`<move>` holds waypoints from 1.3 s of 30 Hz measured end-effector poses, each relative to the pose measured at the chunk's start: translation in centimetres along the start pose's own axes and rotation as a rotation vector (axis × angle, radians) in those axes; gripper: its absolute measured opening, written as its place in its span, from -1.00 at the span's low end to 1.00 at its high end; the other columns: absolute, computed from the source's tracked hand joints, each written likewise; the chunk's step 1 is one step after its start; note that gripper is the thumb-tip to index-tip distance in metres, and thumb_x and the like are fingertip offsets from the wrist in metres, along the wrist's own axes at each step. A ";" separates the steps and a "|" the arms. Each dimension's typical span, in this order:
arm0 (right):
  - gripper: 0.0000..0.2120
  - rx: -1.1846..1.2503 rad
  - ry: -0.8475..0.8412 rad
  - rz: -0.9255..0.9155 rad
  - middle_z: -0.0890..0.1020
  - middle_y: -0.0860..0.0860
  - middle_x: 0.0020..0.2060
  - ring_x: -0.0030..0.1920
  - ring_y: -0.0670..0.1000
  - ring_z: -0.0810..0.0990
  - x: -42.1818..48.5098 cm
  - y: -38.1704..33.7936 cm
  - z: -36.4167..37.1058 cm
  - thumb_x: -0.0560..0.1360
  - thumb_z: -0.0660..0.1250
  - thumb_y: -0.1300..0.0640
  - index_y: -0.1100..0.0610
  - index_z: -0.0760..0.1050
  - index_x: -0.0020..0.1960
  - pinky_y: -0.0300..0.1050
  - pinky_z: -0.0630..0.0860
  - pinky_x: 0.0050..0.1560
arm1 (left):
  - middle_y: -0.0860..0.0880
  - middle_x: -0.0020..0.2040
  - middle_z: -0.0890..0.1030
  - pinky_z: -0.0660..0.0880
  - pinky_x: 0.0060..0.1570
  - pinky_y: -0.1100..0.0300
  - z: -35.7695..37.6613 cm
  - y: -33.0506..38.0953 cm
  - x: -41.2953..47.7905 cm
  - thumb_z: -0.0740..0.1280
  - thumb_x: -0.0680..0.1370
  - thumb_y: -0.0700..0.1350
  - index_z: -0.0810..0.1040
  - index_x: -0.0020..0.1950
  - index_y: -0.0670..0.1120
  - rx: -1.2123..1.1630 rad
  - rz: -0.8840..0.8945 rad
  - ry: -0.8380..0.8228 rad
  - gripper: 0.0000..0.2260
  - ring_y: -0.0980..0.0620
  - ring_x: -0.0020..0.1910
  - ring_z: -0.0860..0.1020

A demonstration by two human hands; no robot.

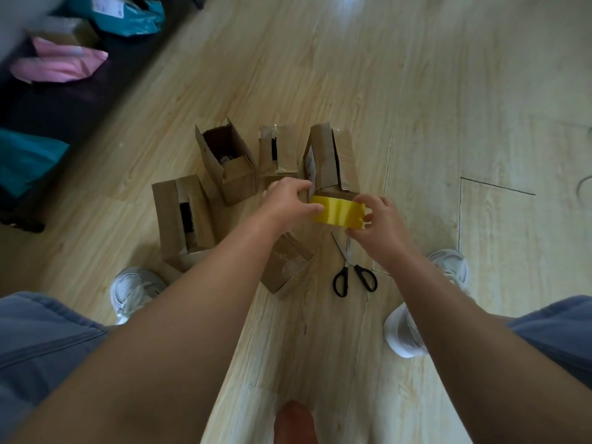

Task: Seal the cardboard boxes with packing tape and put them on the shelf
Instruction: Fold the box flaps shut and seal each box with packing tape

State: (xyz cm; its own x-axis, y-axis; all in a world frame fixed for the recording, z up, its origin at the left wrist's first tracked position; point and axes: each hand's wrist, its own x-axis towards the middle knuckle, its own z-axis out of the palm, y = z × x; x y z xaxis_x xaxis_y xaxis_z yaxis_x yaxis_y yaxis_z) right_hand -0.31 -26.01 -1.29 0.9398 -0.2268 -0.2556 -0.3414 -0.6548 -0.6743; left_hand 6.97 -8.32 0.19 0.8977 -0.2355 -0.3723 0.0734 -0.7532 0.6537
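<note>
A yellow roll of packing tape (pixel 339 213) hangs above the floor between my hands. My left hand (pixel 290 203) grips its left end and my right hand (pixel 379 224) grips its right end. Several small cardboard boxes stand on the wooden floor with their flaps open: one at the left (pixel 179 216), one behind it (pixel 229 161), a narrow one (pixel 277 152) and one at the right (pixel 330 158) just beyond the tape. Under my left forearm lies a box (pixel 288 262) with clear tape on it.
Black-handled scissors (pixel 354 270) lie on the floor below my right hand. My two white shoes (pixel 134 290) (pixel 448 264) flank the boxes. Pink (pixel 61 64) and teal (pixel 128 14) mailer bags sit on a dark shelf (pixel 48 116) at the far left.
</note>
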 end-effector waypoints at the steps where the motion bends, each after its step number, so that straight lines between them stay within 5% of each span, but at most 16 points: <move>1: -0.47 0.011 0.012 0.010 0.40 0.02 0.27 0.17 0.04 0.50 0.0 0.0 -0.1 0.48 0.49 0.18 -0.02 0.43 0.39 -0.02 0.54 0.16 | -0.03 0.47 0.40 0.28 0.45 -0.15 0.1 -0.2 0.0 0.45 0.50 0.11 0.43 0.47 0.03 -0.006 -0.028 0.019 -0.44 -0.08 0.49 0.29; 7: -0.47 0.032 0.033 0.054 0.39 0.01 0.25 0.12 0.04 0.53 -0.2 0.1 0.0 0.47 0.50 0.15 -0.03 0.42 0.38 0.05 0.57 0.16 | -0.01 0.26 0.60 0.28 0.45 -0.17 1.4 -1.0 -0.4 0.40 0.51 0.19 0.61 0.26 -0.01 -0.061 -0.141 0.036 -0.59 -0.07 0.37 0.45; 11: -0.46 -0.002 0.022 0.055 0.40 0.03 0.25 0.11 0.05 0.56 -0.3 0.0 0.4 0.48 0.50 0.12 -0.05 0.40 0.40 -0.02 0.56 0.11 | 0.05 -0.02 0.67 0.51 0.22 -0.10 2.0 -0.5 -0.7 0.43 0.53 0.06 0.67 -0.02 0.04 -0.138 -0.162 0.120 -0.87 -0.01 0.13 0.58; 16: -0.49 -0.060 0.036 0.006 0.48 -0.01 0.20 0.15 0.01 0.51 -0.6 -0.4 0.4 0.44 0.52 0.01 0.01 0.46 0.33 -0.06 0.48 0.08 | 0.04 -0.12 0.63 0.59 0.02 -0.05 2.0 0.1 -1.2 0.38 0.56 -0.03 0.59 -0.16 0.09 -0.088 -0.099 0.219 -0.90 0.01 -0.02 0.58; 22: -0.55 -0.041 -0.084 -0.010 0.54 -0.01 -0.01 -0.05 0.00 0.52 -1.7 -1.7 1.0 0.50 0.43 -0.13 0.03 0.44 0.29 -0.04 0.49 -0.07 | -0.06 -0.02 0.63 0.46 0.19 0.05 1.8 1.2 -2.1 0.20 0.67 -0.11 0.61 0.10 -0.11 0.269 0.095 0.336 -0.80 -0.06 0.11 0.52; 30: -0.66 -0.084 -0.011 0.004 0.55 -0.06 -0.18 -0.18 -0.04 0.54 -1.3 -1.5 1.8 0.46 0.44 -0.21 0.02 0.49 0.03 -0.14 0.39 -0.27 | -0.03 -0.09 0.65 0.18 0.37 0.12 3.8 0.9 -2.5 0.23 0.63 -0.18 0.65 -0.03 -0.10 0.310 0.262 0.358 -0.81 -0.04 0.02 0.55; 33: -0.66 0.028 0.021 0.087 0.54 -0.06 -0.21 -0.24 -0.05 0.53 -1.2 -0.8 1.3 0.45 0.49 -0.15 0.01 0.44 0.02 -0.16 0.37 -0.31 | 0.04 0.18 0.64 0.04 0.48 -0.01 3.7 0.5 -2.8 0.21 0.65 -0.11 0.65 0.20 0.00 0.322 0.297 0.223 -0.75 0.01 0.27 0.48; 35: -0.65 0.131 0.048 0.154 0.56 -0.05 -0.20 -0.24 -0.06 0.55 -1.3 -0.4 1.0 0.43 0.52 -0.09 0.03 0.43 0.03 -0.16 0.39 -0.31 | 0.09 0.43 0.48 -0.06 0.52 -0.06 3.9 0.6 -3.5 0.15 0.68 -0.08 0.48 0.43 0.09 0.338 0.307 0.100 -0.66 0.02 0.47 0.31; 39: -0.59 0.259 0.038 0.260 0.60 -0.04 -0.16 -0.21 -0.08 0.58 -1.3 0.1 1.5 0.41 0.55 -0.09 0.07 0.47 0.09 -0.19 0.43 -0.31 | 0.04 0.56 0.29 -0.07 0.56 -0.03 5.3 0.8 -4.8 0.14 0.69 -0.12 0.32 0.54 0.05 0.344 0.357 0.124 -0.60 0.01 0.56 0.18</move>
State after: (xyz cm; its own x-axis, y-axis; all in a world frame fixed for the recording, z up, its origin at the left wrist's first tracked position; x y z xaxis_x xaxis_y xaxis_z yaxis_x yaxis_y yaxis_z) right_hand -1.56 -24.73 -2.07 0.8191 -0.3918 -0.4189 -0.5570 -0.3689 -0.7441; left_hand 0.46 -11.01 -0.99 0.8869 -0.4565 -0.0705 -0.3762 -0.8024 0.4632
